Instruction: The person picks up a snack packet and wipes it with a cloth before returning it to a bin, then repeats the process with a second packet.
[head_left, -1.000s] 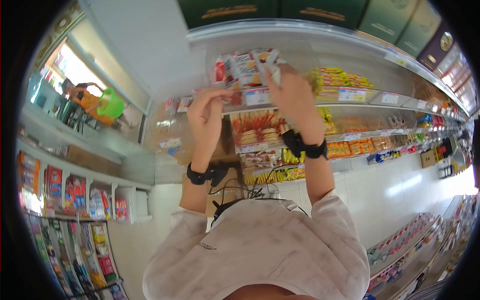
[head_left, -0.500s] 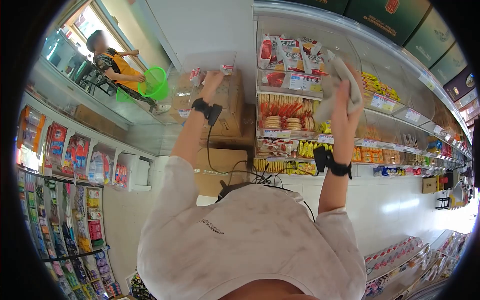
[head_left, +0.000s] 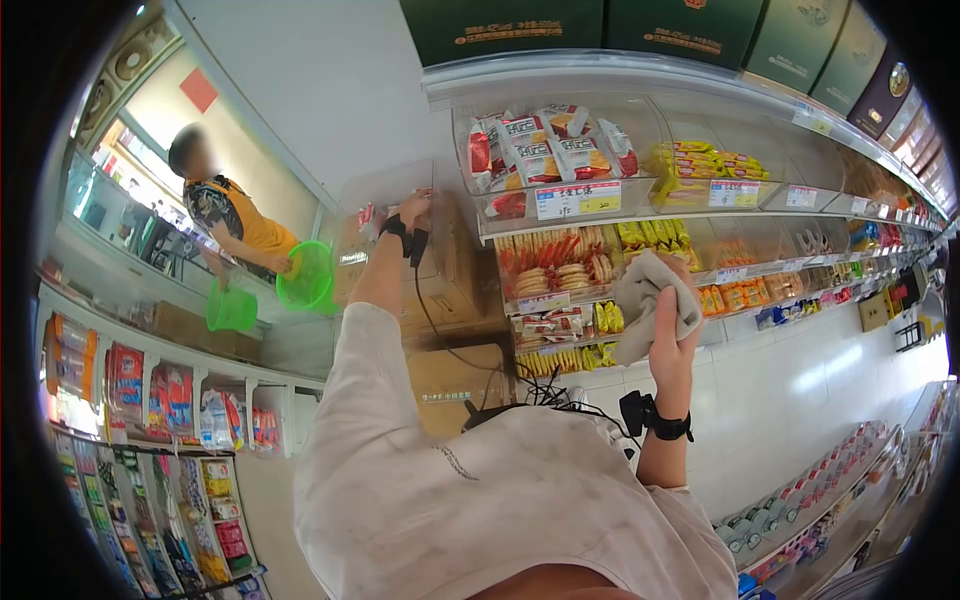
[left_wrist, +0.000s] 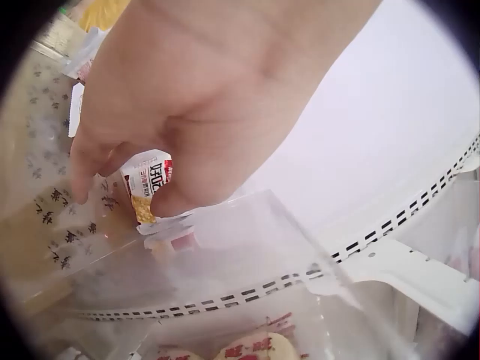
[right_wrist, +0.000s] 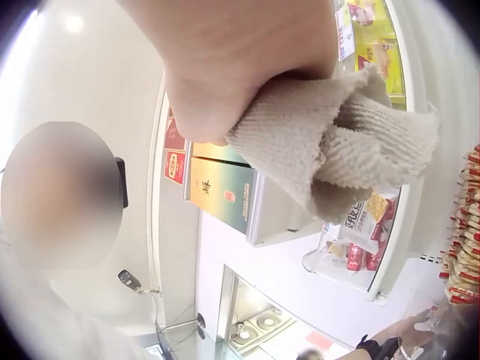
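My left hand reaches into a clear bin beside the main shelves, above a cardboard box. In the left wrist view its thumb and fingers curve around a small white-and-red snack packet, with the thumb at the packet's edge. A clear plastic panel stands just below the thumb. My right hand grips a folded grey ribbed cloth in front of the lower snack shelves. The cloth bunches out past the fingers in the right wrist view.
White-and-red snack packets fill a clear shelf bin, with yellow packets to its right. Green boxes stand on the top shelf. Behind the counter at left is a person with green baskets. Black cables hang before my chest.
My right hand has moved from the upper snack bin down and away from the shelf with the cloth. My left hand has gone from beside that bin to the bin at left.
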